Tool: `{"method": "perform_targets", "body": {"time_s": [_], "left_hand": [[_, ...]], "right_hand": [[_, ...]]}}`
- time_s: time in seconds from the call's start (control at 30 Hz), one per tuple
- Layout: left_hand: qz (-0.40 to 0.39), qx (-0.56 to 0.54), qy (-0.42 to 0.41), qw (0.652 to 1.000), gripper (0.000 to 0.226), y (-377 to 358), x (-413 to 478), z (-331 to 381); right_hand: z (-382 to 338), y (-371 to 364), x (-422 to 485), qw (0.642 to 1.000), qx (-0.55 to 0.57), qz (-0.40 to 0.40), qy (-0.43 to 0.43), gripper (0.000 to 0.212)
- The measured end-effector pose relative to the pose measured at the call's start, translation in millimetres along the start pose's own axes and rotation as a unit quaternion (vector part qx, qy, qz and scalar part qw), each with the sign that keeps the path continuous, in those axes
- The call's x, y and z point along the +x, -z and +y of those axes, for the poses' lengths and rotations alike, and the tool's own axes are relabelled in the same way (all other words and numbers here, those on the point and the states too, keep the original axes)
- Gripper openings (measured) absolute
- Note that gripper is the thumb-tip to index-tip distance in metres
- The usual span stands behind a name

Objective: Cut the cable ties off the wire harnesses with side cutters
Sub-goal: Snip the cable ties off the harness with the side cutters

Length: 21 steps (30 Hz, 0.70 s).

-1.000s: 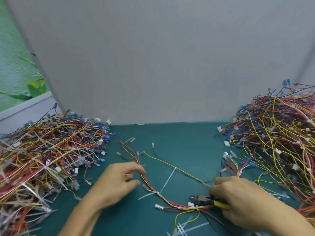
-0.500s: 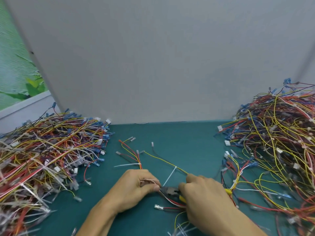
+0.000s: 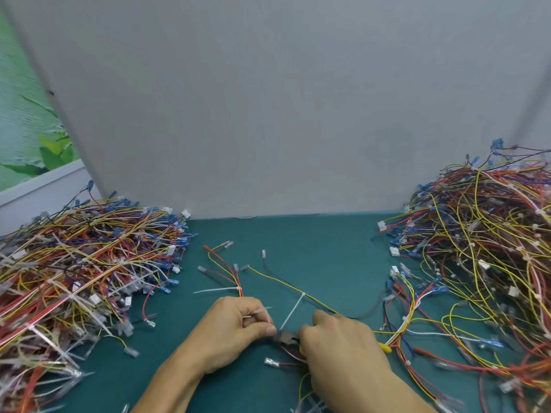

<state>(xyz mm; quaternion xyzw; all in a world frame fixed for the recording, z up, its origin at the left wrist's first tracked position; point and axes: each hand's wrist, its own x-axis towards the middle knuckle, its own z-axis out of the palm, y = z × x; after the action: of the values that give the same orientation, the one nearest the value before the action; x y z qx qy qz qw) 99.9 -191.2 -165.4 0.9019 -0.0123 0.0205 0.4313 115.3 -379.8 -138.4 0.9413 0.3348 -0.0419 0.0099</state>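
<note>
**One harness under the blades, heaps left to go**

My left hand (image 3: 235, 332) is curled, thumb and fingers pinching the harness (image 3: 231, 275) where its red and yellow wires gather, and a thin pale tail sticks out past my knuckles. My right hand (image 3: 343, 347) is wrapped round the handles of the side cutters (image 3: 286, 336). Their dark steel nose lies just beside my left thumb, low over the mat (image 3: 313, 242). I cannot tell whether the blades are apart or together.

On this harness at least two ties remain uncut: one cable tie (image 3: 293, 311) with its stiff white tail angled up between my hands, and another (image 3: 214, 290) lying flat to the left. A few pale offcuts (image 3: 310, 405) lie by the near edge, so some snipping looks done.

The bulk lies ahead, I judge. The left heap (image 3: 74, 263) and the right heap (image 3: 477, 234) are both springy tangles of thin glossy insulated wire in red, yellow, blue and black, with small white plastic plugs and translucent sleeves. Both show pale ties, so I cannot say which is finished. The mat is a matt, smooth teal.
</note>
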Motion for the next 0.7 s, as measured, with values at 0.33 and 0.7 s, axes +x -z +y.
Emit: {"method": "perform_targets", "body": {"time_s": [0.33, 0.7], "left_hand": [[0.010, 0.013, -0.015, 1.000, 0.014, -3.6, 1.2, -1.3], [0.019, 0.027, -0.028, 0.999, 0.014, -3.9, 1.8, -2.7]], "right_hand": [[1.5, -1.6, -1.0, 0.999, 0.024, -0.004, 0.021, 0.030], [2.1, 0.1, -1.7, 0.999, 0.023, -0.011, 0.033, 0.030]]}}
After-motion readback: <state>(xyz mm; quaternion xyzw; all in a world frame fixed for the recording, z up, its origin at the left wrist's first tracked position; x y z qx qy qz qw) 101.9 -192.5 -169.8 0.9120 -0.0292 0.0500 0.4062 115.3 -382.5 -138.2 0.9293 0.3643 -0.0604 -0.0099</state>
